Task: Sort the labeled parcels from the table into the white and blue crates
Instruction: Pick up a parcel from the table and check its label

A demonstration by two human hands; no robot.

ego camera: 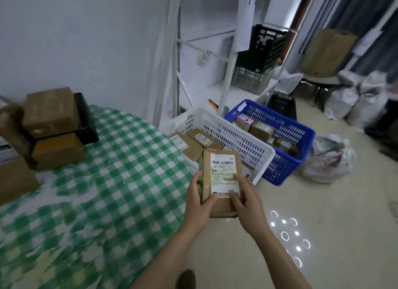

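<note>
- Parcel was held label-up just short of the white crate's near corner, left hand gripping its left edge, right hand its lower right.
- Likely risk: a misread label would send it wrong; the blue crate sat just behind the white crate.
- Its long axis pointed toward the white crate, barcode end leading.

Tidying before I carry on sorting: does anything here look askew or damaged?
The stacked boxes on the table's left sit crooked, the top one tilted. On the rack, the black crate leans on a grey crate. The held parcel looks intact.
</note>
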